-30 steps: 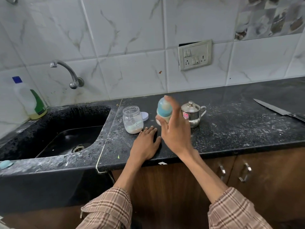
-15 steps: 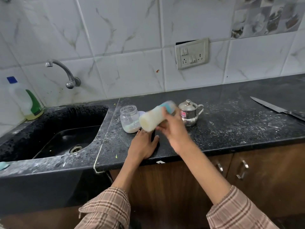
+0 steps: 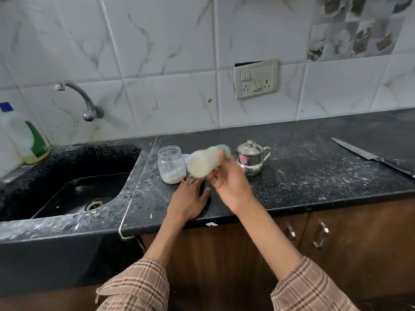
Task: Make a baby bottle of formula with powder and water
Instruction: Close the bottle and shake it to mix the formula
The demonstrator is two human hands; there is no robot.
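Note:
My right hand [image 3: 231, 187] grips a baby bottle [image 3: 203, 162] full of milky white liquid. The bottle is tilted on its side above the counter, base toward me and teal cap pointing away, and it is blurred by motion. My left hand [image 3: 189, 199] rests flat on the black counter [image 3: 303, 176], fingers spread, just in front of an open clear jar [image 3: 171, 163] with a little white powder at the bottom. The jar's lid [image 3: 186, 157] lies behind it. A small steel lidded pot [image 3: 251, 158] stands to the right of the bottle.
A black sink [image 3: 74, 187] with a wall tap [image 3: 78, 97] lies to the left, a dish-soap bottle [image 3: 24, 140] at its far corner. A long knife [image 3: 370, 157] lies on the counter at right. White powder is scattered over the counter. Wooden cabinet doors [image 3: 336, 243] are below.
The bottle went from upright, cap up, to tipped on its side in my right hand and stays blurred with motion. My left hand has stayed flat on the counter.

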